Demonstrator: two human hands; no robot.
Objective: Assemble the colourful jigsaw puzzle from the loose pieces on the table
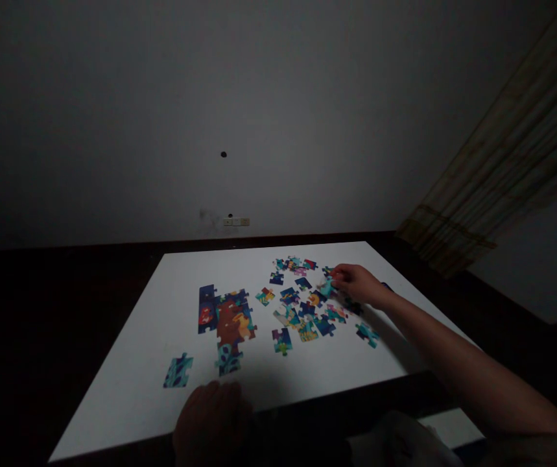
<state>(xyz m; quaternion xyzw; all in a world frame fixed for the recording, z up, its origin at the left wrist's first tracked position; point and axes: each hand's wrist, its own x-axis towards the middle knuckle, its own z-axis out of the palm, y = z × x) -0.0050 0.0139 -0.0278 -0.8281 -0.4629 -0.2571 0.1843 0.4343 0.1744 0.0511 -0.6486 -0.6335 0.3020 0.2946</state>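
My right hand reaches over the scattered pieces on the right, thumb and fingers pinched on a light teal puzzle piece. Other loose puzzle pieces lie around and below it, some overlapping. Left of them is a joined block of puzzle pieces, with a brown bear-like figure and a dark blue strip at its left. A teal leaf-patterned piece lies apart at the lower left. My left hand rests curled at the table's near edge, below the joined block; no piece shows in it, and its palm side is hidden.
The white table fills the lower middle. One teal piece lies under my right forearm's side, near the right. A wall with a socket strip stands behind, and a curtain hangs at the right.
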